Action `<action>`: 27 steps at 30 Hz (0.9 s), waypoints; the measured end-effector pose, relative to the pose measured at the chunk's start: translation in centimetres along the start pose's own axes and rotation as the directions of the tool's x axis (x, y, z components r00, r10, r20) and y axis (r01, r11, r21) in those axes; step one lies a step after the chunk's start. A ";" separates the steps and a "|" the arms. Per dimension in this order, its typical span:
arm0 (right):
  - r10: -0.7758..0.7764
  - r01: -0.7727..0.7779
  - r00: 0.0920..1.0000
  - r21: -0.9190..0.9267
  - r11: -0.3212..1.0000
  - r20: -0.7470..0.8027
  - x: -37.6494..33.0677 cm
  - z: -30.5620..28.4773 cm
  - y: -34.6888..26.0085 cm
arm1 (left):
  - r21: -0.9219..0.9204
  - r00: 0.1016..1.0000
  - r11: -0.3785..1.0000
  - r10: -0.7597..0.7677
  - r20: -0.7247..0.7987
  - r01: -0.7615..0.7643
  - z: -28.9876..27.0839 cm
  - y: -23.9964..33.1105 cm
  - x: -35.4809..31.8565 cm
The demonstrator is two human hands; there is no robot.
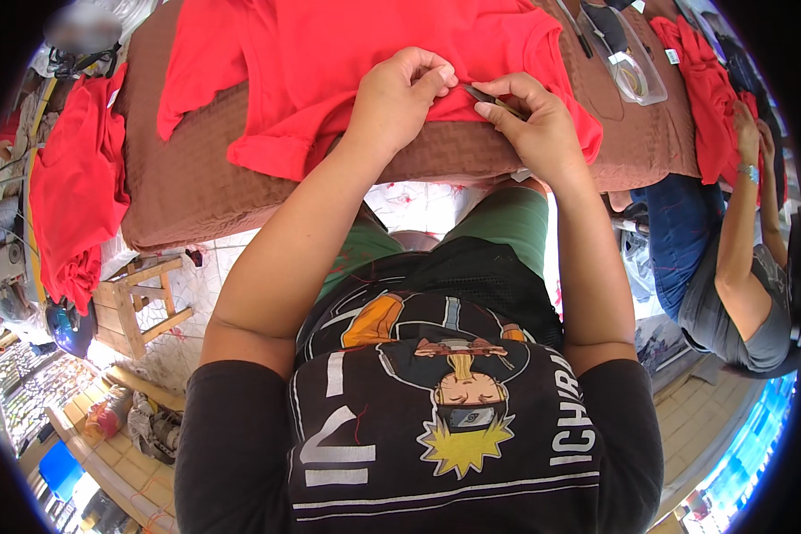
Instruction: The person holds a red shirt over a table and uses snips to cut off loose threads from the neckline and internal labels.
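Note:
A red garment [365, 53] lies spread over the near part of the brown-covered table [178, 178], its lower edge bunched toward me. My left hand [402, 93] is closed in a pinch at the garment's edge; the fingertips seem to grip a bit of the red cloth or a thread too small to make out. Just to its right, my right hand [534, 116] holds small metal thread snips [497, 100] between thumb and fingers. Their dark tip points left at the cloth, close to my left fingertips.
A clear plastic tray [645, 76] with a tape roll and dark items sits at the table's right, beside a pen [575, 34]. Another red garment [78, 191] hangs at the left, above a wooden stool [138, 307]. On the right a co-worker [739, 285] handles red cloth [699, 89].

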State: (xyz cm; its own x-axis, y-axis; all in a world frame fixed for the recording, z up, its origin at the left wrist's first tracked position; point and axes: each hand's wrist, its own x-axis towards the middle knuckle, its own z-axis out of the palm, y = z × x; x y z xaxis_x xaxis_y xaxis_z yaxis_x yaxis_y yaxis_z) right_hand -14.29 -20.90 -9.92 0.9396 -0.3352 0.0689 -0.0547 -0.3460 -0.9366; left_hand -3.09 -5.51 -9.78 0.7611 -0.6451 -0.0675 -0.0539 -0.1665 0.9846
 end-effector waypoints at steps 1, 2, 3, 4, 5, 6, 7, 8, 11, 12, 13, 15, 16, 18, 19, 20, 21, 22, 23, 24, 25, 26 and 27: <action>-0.005 0.005 1.000 -0.009 1.000 0.003 0.0 0.0 0.0 | -0.015 1.000 1.000 -0.007 -0.002 0.007 0.0 0.1 0.0; -0.010 0.010 1.000 -0.018 1.000 0.007 0.0 0.1 0.0 | -0.030 1.000 0.999 -0.015 -0.003 0.015 0.0 0.2 0.0; -0.014 0.015 1.000 -0.027 1.000 0.011 0.0 0.1 -0.1 | -0.045 1.000 0.999 -0.022 -0.004 0.022 0.0 0.2 0.0; -0.023 0.023 1.000 -0.036 0.999 0.007 0.0 0.1 -0.1 | -0.056 1.000 0.998 -0.028 -0.003 0.028 0.0 0.2 0.0; -0.031 0.031 1.000 -0.045 0.998 0.004 -0.1 0.2 -0.2 | -0.066 0.999 0.997 -0.034 -0.002 0.034 0.0 0.3 0.1; -0.039 0.039 0.999 -0.055 0.998 0.000 -0.1 0.2 -0.2 | -0.077 0.999 0.996 -0.040 0.000 0.040 0.0 0.2 0.1; -0.039 0.039 0.999 -0.071 0.997 -0.003 -0.1 0.2 -0.3 | -0.078 0.999 0.996 -0.037 0.003 0.038 -0.1 0.2 0.1; -0.039 0.038 0.999 -0.088 0.995 -0.005 -0.1 0.2 -0.3 | -0.079 0.999 0.996 -0.035 0.005 0.035 -0.1 0.1 0.1; -0.059 0.057 0.998 -0.094 0.994 -0.021 -0.1 0.4 -0.3 | -0.076 1.000 0.997 -0.028 0.007 0.028 -0.1 0.0 0.1; -0.069 0.066 0.997 -0.089 0.994 -0.028 -0.2 0.5 -0.3 | -0.073 1.000 0.997 -0.026 0.006 0.026 -0.1 0.0 0.1; -0.070 0.066 0.997 -0.115 0.991 -0.030 -0.2 0.4 -0.3 | -0.075 1.000 0.997 -0.020 0.010 0.021 -0.1 0.0 0.1; -0.072 0.065 0.997 -0.167 0.984 -0.035 -0.1 0.3 -0.2 | -0.079 1.000 0.997 -0.010 0.017 0.011 -0.1 -0.1 0.0; -0.063 0.057 0.998 -0.185 0.981 -0.027 -0.1 0.3 -0.5 | -0.080 1.000 0.997 -0.008 0.018 0.009 -0.1 -0.1 0.0; -0.045 0.042 0.999 -0.219 0.975 -0.011 -0.2 0.2 -1.1 | -0.083 1.000 0.997 -0.002 0.019 0.004 -0.2 -0.2 0.1; -0.036 0.031 0.999 -0.181 0.983 -0.021 -0.3 0.2 -1.2 | -0.082 1.000 0.997 -0.002 0.017 0.004 -0.2 -0.2 0.1; -0.026 0.022 0.999 -0.142 0.990 -0.030 -0.3 0.2 -1.2 | -0.082 1.000 0.997 -0.002 0.014 0.003 -0.1 -0.2 0.1; -0.017 0.013 0.999 -0.103 0.995 -0.039 -0.3 0.3 -1.2 | -0.081 1.000 0.997 -0.002 0.010 0.003 -0.1 -0.1 0.1; -0.041 0.034 0.998 -0.132 0.991 -0.047 -0.3 0.4 -1.1 | -0.073 1.000 0.997 -0.003 0.009 0.004 0.0 -0.1 0.1; -0.065 0.056 0.996 -0.162 0.985 -0.054 -0.2 0.5 -0.9 | -0.065 1.000 0.998 -0.004 0.007 0.004 0.0 -0.1 0.1; -0.090 0.078 0.994 -0.191 0.979 -0.059 -0.2 0.6 -0.8 | -0.058 1.000 0.998 -0.004 0.004 0.005 -0.1 0.0 0.1; -0.104 0.091 0.994 -0.255 0.963 -0.040 -0.1 0.6 -0.9 | -0.041 0.994 0.999 0.026 0.110 -0.021 -0.5 0.1 0.0; -0.117 0.105 0.993 -0.317 0.942 -0.019 0.0 0.4 -1.1 | -0.027 0.975 0.998 0.053 0.214 -0.048 -1.3 0.3 -0.1; -0.130 0.122 0.992 -0.378 0.918 0.004 0.1 0.4 -1.1 | -0.016 0.946 0.997 0.077 0.315 -0.076 -2.3 0.6 -0.2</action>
State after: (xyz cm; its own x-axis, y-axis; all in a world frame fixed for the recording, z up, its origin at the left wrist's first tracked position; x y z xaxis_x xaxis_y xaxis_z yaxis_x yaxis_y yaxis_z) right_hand -14.04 -20.20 -8.99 0.9401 -0.2839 0.1886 -0.0635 -0.6896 -0.7214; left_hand -1.81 -3.73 -8.84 0.5119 -0.8582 -0.0386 -0.1018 -0.1052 0.9892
